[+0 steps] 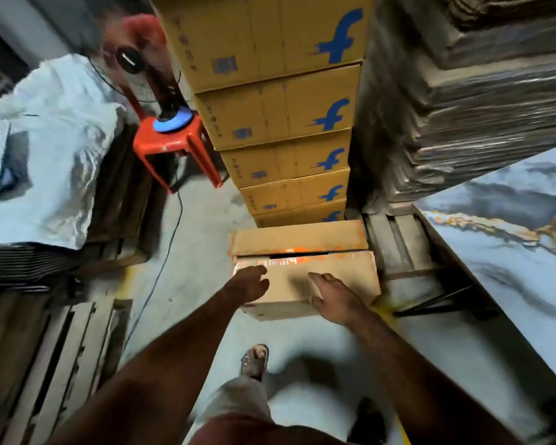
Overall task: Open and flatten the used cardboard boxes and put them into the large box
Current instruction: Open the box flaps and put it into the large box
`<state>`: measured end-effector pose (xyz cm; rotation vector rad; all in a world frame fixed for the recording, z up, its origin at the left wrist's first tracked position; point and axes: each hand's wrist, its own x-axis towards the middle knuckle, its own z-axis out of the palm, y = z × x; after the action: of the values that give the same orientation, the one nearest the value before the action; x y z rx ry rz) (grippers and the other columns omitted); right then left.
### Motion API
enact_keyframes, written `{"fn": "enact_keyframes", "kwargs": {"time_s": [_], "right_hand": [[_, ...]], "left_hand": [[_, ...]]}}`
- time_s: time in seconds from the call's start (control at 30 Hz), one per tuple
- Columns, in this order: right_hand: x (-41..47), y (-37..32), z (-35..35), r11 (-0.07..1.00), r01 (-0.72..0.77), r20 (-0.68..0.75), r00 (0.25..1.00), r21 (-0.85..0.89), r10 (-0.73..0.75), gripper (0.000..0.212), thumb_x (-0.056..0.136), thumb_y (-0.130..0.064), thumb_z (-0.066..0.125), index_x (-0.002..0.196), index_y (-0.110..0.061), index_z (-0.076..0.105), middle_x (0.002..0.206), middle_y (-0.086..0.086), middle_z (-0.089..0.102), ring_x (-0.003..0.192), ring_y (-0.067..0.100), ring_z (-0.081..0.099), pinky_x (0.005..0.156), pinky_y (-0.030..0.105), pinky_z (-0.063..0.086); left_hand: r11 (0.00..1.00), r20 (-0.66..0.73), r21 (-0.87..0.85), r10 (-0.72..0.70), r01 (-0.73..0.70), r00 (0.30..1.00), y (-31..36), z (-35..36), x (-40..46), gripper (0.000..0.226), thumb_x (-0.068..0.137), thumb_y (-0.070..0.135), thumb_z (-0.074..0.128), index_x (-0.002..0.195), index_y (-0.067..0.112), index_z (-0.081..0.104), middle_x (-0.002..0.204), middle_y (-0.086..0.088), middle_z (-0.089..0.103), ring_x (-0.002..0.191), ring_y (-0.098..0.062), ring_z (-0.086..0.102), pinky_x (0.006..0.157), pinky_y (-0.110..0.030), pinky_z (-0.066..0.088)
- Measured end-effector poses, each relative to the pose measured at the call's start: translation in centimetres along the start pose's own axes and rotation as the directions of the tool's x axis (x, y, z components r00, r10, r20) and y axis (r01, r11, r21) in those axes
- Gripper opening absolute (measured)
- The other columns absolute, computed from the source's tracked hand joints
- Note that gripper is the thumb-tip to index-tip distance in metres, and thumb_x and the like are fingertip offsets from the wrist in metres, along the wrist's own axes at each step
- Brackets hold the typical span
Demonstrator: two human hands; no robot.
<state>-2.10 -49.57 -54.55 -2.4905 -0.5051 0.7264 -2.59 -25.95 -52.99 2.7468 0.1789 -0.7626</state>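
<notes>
A brown used cardboard box with orange tape stands on the floor in front of me. Its far top flap is lifted a little, leaving a dark gap. My left hand reaches over the box's left top corner with fingers extended, at or just above the cardboard. Over the near right part of the top is my right hand, fingers spread and relaxed. Neither hand grips anything. The frame is blurred by motion.
A tall stack of sealed boxes with blue logos rises right behind the box. A red stool carries a fan, with its cable on the floor. Flattened cardboard piles stand right, wooden pallets left. My foot is below.
</notes>
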Motion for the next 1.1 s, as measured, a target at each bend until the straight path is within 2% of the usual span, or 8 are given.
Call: {"fn": "enact_keyframes", "kwargs": {"time_s": [0.33, 0.43, 0.53, 0.63, 0.7, 0.8, 0.9, 1.1], "right_hand": [[12.5, -7.4, 13.5, 0.837, -0.358, 0.063, 0.928, 0.414, 0.367, 0.059, 0.098, -0.020, 0.058, 0.150, -0.006, 0.035, 0.147, 0.017, 0.045, 0.134, 0.033, 0.045, 0.110, 0.036, 0.034], [15.9, -9.6, 17.9, 0.538, -0.489, 0.173, 0.829, 0.687, 0.532, 0.063, 0.097, -0.016, 0.061, 0.151, -0.003, 0.031, 0.148, 0.020, 0.043, 0.131, 0.033, 0.048, 0.109, 0.041, 0.039], [18.0, -10.5, 21.3, 0.024, -0.420, 0.311, 0.709, 0.907, 0.633, 0.043, 0.098, -0.005, 0.055, 0.138, -0.010, 0.041, 0.135, 0.009, 0.047, 0.104, 0.020, 0.056, 0.079, 0.023, 0.049], [20.0, -10.1, 24.4, -0.307, -0.286, 0.419, 0.659, 0.908, 0.624, 0.007, 0.099, -0.018, 0.050, 0.098, -0.025, 0.048, 0.107, 0.000, 0.049, 0.082, 0.015, 0.051, 0.075, 0.032, 0.044], [21.2, -9.8, 25.8, -0.435, -0.176, 0.440, 0.634, 0.883, 0.636, 0.020, 0.087, -0.038, 0.055, 0.096, -0.024, 0.045, 0.101, 0.000, 0.051, 0.093, 0.017, 0.051, 0.083, 0.038, 0.040], [22.4, -10.0, 27.4, -0.544, -0.020, 0.456, 0.571, 0.839, 0.683, 0.037, 0.087, -0.051, 0.056, 0.112, -0.025, 0.050, 0.118, 0.002, 0.055, 0.116, 0.022, 0.052, 0.094, 0.043, 0.044], [23.3, -9.9, 29.3, -0.698, 0.098, 0.549, 0.545, 0.709, 0.634, 0.059, 0.095, -0.060, 0.046, 0.144, -0.027, 0.038, 0.144, 0.001, 0.045, 0.131, 0.025, 0.046, 0.100, 0.044, 0.043], [23.9, -10.1, 29.5, -0.818, 0.028, 0.642, 0.604, 0.574, 0.472, 0.086, 0.086, -0.082, 0.029, 0.153, -0.028, 0.031, 0.160, -0.001, 0.031, 0.145, 0.024, 0.033, 0.107, 0.054, 0.032]], "left_hand": [[0.991, 0.146, -0.085, -0.089, 0.103, 0.985, -15.2, 1.2, 13.7, 0.061, 0.093, 0.044, 0.042, 0.138, 0.005, 0.049, 0.131, -0.024, 0.058, 0.122, -0.039, 0.055, 0.100, -0.039, 0.041], [0.979, 0.147, -0.160, -0.105, 0.128, 0.984, -17.6, 1.4, 17.8, 0.041, 0.095, 0.025, 0.055, 0.133, 0.011, 0.055, 0.125, -0.022, 0.061, 0.118, -0.039, 0.058, 0.097, -0.041, 0.047], [0.988, 0.099, -0.145, -0.038, 0.053, 0.994, -18.2, 0.8, 22.2, 0.062, 0.083, 0.039, 0.041, 0.131, 0.001, 0.053, 0.130, -0.025, 0.056, 0.126, -0.040, 0.050, 0.103, -0.043, 0.041], [0.999, 0.060, -0.045, 0.026, -0.023, 0.998, -18.2, 0.3, 26.7, 0.086, 0.070, 0.047, 0.025, 0.139, -0.001, 0.043, 0.137, -0.022, 0.048, 0.132, -0.039, 0.040, 0.106, -0.045, 0.037], [0.996, 0.069, -0.023, 0.083, -0.082, 0.994, -18.4, 0.7, 29.5, 0.090, 0.069, 0.051, 0.022, 0.138, 0.000, 0.046, 0.136, -0.021, 0.051, 0.130, -0.035, 0.044, 0.104, -0.042, 0.038], [0.995, 0.117, 0.014, 0.100, -0.102, 0.988, -19.3, 2.4, 32.5, 0.064, 0.070, 0.046, 0.033, 0.111, 0.004, 0.059, 0.115, -0.018, 0.064, 0.114, -0.033, 0.056, 0.094, -0.038, 0.042], [0.997, 0.096, 0.006, 0.071, -0.072, 0.993, -19.0, 3.2, 33.4, 0.053, 0.076, 0.041, 0.040, 0.112, 0.005, 0.055, 0.116, -0.019, 0.062, 0.115, -0.038, 0.054, 0.097, -0.039, 0.040], [0.989, 0.050, 0.151, -0.011, 0.003, 0.999, -19.7, 4.8, 36.0, 0.080, 0.069, 0.065, 0.026, 0.128, 0.016, 0.050, 0.132, -0.013, 0.052, 0.125, -0.042, 0.042, 0.099, -0.053, 0.035]]}}
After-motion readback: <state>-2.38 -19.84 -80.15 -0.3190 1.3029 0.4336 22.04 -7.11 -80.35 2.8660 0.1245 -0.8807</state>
